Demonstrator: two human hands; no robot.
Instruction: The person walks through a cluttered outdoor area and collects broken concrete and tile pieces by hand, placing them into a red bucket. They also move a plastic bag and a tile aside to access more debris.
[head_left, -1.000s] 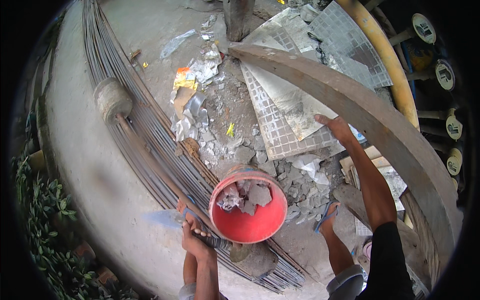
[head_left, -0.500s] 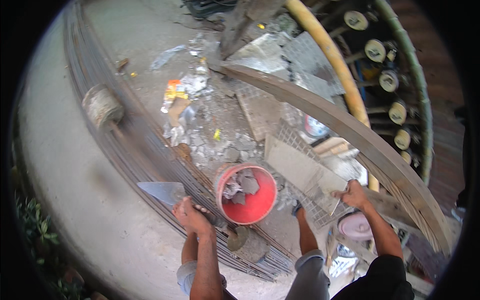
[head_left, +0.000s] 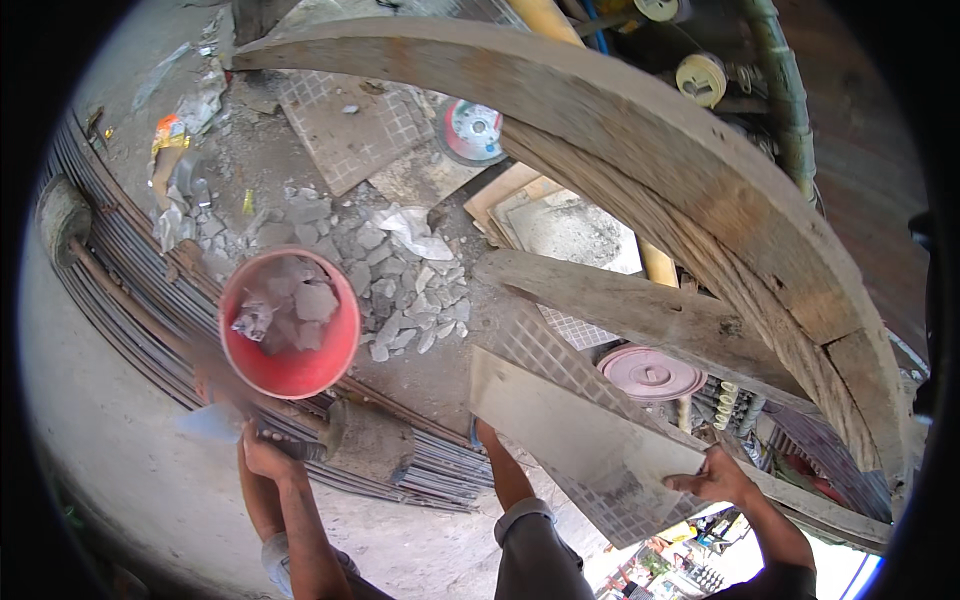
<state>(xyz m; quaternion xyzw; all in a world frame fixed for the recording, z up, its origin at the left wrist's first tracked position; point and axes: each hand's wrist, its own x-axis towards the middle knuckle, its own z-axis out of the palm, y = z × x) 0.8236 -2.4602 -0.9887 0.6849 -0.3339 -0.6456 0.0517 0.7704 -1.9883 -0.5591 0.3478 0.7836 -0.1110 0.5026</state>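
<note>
My left hand [head_left: 268, 455] is closed round the dark handle of a trowel [head_left: 205, 423], whose blade is smeared by motion and points left. It is just below a red bucket [head_left: 340, 350] holding broken grey pieces and a crumpled silvery wrapper. On the right, my right hand [head_left: 715, 478] pinches the edge of a long pale tile [head_left: 550, 415], tilted beside my leg. Part of a tile with a gridded back [head_left: 545, 345] shows behind it. Grey shards [head_left: 405, 300] lie heaped on the ground right of the bucket.
Long steel bars [head_left: 130, 290] run along the left, with a stick bearing concrete cylinders [head_left: 370, 440] across them. A thick curved wooden beam [head_left: 640, 100] arches over the right side. A plank [head_left: 640, 300], a pink lid [head_left: 650, 372] and a cutting disc [head_left: 473, 132] lie beyond the tile.
The view has swung right, so the bucket and bars appear farther left. The pale tile has come nearer to me in my right hand, and the shard heap now shows. The trowel stays in my left hand.
</note>
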